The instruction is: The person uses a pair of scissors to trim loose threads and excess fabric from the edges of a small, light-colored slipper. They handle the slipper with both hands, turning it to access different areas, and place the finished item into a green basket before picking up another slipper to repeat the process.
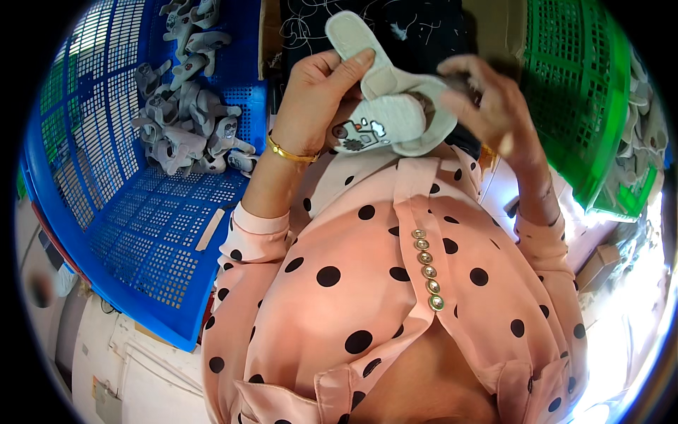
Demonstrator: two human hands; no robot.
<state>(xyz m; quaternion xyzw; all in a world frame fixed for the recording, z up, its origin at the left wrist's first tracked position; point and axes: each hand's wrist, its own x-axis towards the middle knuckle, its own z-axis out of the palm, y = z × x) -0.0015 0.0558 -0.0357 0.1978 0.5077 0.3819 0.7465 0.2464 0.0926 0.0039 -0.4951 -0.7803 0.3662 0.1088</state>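
Above my lap, my left hand (311,99) grips a small light-grey baby shoe (399,120), apparently an upper. My thumb presses on its long rounded strap, which sticks up and away from me. A cartoon vehicle with white puffs decorates the toe part, which points left. At the shoe's heel side, to the right, my right hand (505,113) is raised with its fingers apart and blurred by motion. Nothing shows in its grasp, and I cannot tell whether a fingertip touches the shoe.
To my left stands a blue perforated plastic basket (152,254) with a heap of similar grey shoe pieces (187,120) and a pale strip (210,230). A green basket (572,92) is at my right, with more grey pieces (639,120) beyond its wall. Loose white threads (300,28) lie on dark cloth ahead.
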